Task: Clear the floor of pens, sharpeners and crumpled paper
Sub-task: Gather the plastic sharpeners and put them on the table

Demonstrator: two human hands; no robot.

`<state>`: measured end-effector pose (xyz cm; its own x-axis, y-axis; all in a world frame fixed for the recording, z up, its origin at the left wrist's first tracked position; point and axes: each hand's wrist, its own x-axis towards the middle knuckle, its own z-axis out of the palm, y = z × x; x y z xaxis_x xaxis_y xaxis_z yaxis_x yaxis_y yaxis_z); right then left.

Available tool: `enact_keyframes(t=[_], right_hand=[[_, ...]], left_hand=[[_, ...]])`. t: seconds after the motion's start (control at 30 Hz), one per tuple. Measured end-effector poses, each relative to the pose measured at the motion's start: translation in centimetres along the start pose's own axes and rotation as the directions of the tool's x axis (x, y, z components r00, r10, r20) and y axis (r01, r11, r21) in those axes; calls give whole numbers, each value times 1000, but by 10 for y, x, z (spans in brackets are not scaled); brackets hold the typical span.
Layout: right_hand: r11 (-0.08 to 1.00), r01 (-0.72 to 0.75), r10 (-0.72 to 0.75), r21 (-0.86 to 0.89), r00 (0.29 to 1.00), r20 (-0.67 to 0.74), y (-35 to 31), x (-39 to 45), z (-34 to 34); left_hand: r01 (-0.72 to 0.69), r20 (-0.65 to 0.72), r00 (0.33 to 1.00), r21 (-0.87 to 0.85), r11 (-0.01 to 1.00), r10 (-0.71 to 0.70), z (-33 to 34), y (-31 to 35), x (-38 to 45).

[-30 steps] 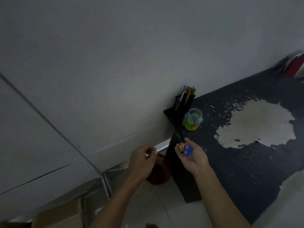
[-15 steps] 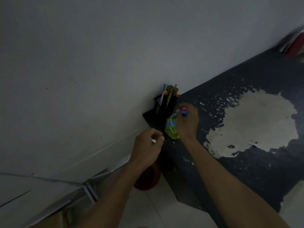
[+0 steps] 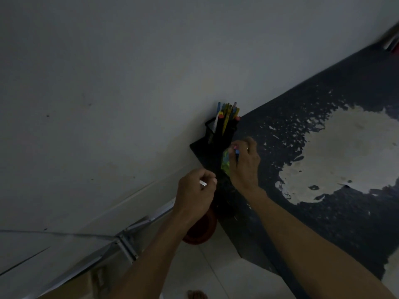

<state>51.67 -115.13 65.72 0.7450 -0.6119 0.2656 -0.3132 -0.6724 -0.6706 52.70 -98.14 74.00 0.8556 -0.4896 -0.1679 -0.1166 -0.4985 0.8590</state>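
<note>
My right hand point(image 3: 245, 161) is turned palm down over a small clear jar point(image 3: 225, 164) of coloured sharpeners at the table's far left corner, its fingers curled round pink and blue sharpeners point(image 3: 236, 149). The jar is mostly hidden by that hand. A black mesh pen holder point(image 3: 220, 131) full of coloured pens stands just behind the jar, against the wall. My left hand point(image 3: 195, 195) hovers beside the table's left edge, fingers curled round a small white object point(image 3: 203, 183) that I cannot identify.
The black table point(image 3: 323, 212) has a large worn pale patch on its top. A red-brown bin point(image 3: 201, 230) stands on the tiled floor below my left hand, by the wall. A red object point(image 3: 391, 45) lies at the table's far right end. Cardboard shows at lower left.
My right hand carried the sharpeners from an open upturned palm up to the jar and turned palm down over it. The left hand stayed near the table's edge.
</note>
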Motion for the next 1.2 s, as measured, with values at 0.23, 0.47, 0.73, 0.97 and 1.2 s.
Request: enact_keyframes(t=[0.23,0.47,0.73,0.97,1.2], right_hand=[[923,-88,166,-374,970,180,-3,-4,-1],[864,-82,236,-496,937,256,-10,-2,-6],[883,-28,206,-469,921,331,-12,7,-24],[953,21,54,-301,969,240,-55,-18,-49],[990,128,-110,-52,959,261,-118,-73,-57]], left_hand=[[9,-15,1000,21,1000,-8,-2,-7,-6],[8,-8,1000,50,999,-8,-7,-12,-12],[8,-61,998,-3,1000,-8,-20,-4,-17],[-31,-169,985,-18,999,27,-45,-4,-36],[-22,-312,949,30,999,30,-93,-30,-95]])
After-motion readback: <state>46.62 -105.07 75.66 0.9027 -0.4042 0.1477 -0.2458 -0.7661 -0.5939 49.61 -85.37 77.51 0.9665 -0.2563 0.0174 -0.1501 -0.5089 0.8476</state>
